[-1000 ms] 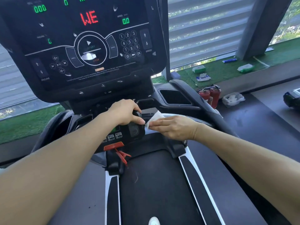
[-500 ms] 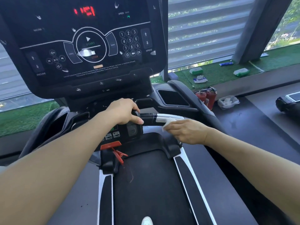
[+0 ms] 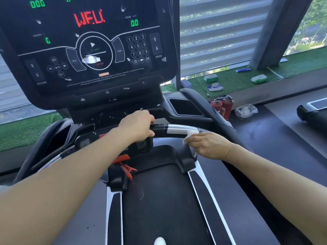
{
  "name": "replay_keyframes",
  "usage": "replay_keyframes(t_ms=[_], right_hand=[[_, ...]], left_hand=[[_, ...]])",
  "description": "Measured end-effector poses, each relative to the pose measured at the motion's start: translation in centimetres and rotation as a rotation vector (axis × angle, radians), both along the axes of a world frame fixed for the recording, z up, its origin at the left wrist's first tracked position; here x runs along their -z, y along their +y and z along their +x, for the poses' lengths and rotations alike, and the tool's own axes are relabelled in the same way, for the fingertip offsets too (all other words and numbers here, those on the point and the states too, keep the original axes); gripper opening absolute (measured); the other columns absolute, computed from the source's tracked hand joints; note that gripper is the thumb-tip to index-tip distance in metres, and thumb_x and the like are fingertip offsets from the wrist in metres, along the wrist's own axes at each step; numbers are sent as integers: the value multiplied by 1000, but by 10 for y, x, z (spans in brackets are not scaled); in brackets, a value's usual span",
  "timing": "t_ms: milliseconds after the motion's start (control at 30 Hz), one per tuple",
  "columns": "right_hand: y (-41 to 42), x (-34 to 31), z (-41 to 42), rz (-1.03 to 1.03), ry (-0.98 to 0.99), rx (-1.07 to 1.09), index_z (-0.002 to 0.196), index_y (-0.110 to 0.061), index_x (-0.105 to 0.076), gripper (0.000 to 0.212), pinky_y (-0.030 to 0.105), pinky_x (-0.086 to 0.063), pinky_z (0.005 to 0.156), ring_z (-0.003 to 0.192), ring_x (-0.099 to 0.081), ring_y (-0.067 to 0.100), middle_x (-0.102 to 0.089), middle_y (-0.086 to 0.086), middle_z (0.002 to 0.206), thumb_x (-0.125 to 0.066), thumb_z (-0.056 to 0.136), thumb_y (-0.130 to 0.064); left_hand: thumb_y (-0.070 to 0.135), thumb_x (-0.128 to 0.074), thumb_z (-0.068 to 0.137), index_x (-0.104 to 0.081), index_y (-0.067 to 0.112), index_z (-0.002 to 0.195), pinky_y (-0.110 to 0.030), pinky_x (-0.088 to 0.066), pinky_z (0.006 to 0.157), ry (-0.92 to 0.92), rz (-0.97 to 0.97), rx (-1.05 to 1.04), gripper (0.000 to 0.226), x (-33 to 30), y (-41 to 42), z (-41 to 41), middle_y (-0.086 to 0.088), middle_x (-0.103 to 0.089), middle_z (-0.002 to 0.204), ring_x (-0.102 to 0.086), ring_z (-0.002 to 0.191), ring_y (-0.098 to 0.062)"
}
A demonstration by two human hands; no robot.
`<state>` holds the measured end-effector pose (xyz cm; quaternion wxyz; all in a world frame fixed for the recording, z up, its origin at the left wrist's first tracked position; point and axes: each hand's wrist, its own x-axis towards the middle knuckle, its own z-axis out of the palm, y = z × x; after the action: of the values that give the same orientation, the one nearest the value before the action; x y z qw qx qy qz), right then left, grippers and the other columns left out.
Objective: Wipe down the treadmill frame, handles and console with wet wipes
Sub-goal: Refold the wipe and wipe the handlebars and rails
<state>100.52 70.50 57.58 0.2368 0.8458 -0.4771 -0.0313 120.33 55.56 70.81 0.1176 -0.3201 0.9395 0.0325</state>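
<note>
A white shoe tip (image 3: 159,241) pokes in at the bottom, on the black belt (image 3: 164,200). Just past it, the left hand (image 3: 139,127) curls tight around the dark end of the bar (image 3: 175,129). The right hand (image 3: 208,145) pinches a white wipe (image 3: 190,134) against the bar's silver part. Above sits the console (image 3: 88,50), showing red letters. Far off, wipe packs (image 3: 210,78) lie on green turf (image 3: 230,80).
</note>
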Motion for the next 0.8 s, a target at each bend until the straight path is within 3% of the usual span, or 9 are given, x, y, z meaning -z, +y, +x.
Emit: replay_keyframes(t_ms=[33, 100, 200, 333, 400, 500, 633, 733, 800], right_hand=[[0, -2, 2, 88, -74, 73, 126, -12, -60, 60, 23, -31, 106, 127, -45, 16, -56, 2, 132, -18, 89, -34], [-4, -12, 17, 168, -186, 204, 101, -11, -73, 40, 26, -41, 100, 118, -56, 14, -66, 0, 115, -36, 90, -21], [-29, -25, 40, 38, -240, 4, 79, -12, -75, 25, 27, -49, 90, 106, -63, 12, -70, -3, 99, -51, 87, -9], [-27, -29, 36, 37, -410, -16, 87, -5, -74, 24, 30, -51, 91, 106, -64, 12, -71, -1, 103, -50, 89, -9], [-7, -24, 18, 100, -530, 69, 87, -2, -74, 28, 32, -55, 84, 104, -65, 14, -71, 3, 104, -48, 92, -13], [9, -25, 7, 150, -593, 189, 93, -8, -74, 31, 26, -52, 86, 107, -63, 14, -70, 2, 108, -45, 94, -18], [-15, -47, 36, -21, -694, 53, 75, -8, -75, 30, 26, -56, 71, 94, -67, 17, -73, 1, 92, -45, 80, -6], [-29, -52, 52, -182, -745, 84, 75, -9, -75, 38, 26, -56, 62, 85, -69, 22, -72, 0, 87, -39, 71, 2], [-33, -43, 56, -226, -721, 130, 78, -12, -72, 36, 28, -52, 54, 82, -60, 22, -69, 0, 87, -39, 73, 1]], left_hand=[[34, -64, 87, -56, 22, 125, -41, -49, 85, 9, -23, 24, 40, 2, 4, -1, 2, -50, 124, -50, 114, -23], [31, -64, 87, -56, 21, 121, -38, -48, 77, 17, -53, 51, 37, 7, 10, -4, 3, -50, 120, -50, 110, -22], [30, -65, 86, -55, 23, 121, -35, -45, 73, 18, -44, 28, 37, 9, 10, -7, 3, -50, 118, -52, 107, -21], [35, -67, 84, -54, 28, 125, -37, -47, 82, -10, -47, 22, 44, 7, 7, -8, 5, -51, 120, -52, 110, -21], [34, -68, 84, -53, 28, 128, -36, -47, 84, -7, -37, 10, 47, 7, 7, -8, 4, -51, 122, -52, 111, -22], [33, -69, 84, -54, 28, 129, -34, -45, 81, 8, -39, -1, 48, 7, 7, -8, 3, -53, 122, -53, 110, -23], [34, -69, 84, -55, 28, 128, -35, -46, 86, 3, -47, -7, 47, 6, 8, -9, 3, -55, 123, -54, 111, -23], [34, -69, 84, -53, 28, 129, -36, -46, 88, -8, -53, -13, 49, 5, 10, -9, 3, -54, 125, -54, 112, -23], [34, -69, 83, -54, 29, 129, -36, -46, 88, -9, -51, -12, 48, 5, 10, -9, 4, -54, 123, -54, 112, -22]])
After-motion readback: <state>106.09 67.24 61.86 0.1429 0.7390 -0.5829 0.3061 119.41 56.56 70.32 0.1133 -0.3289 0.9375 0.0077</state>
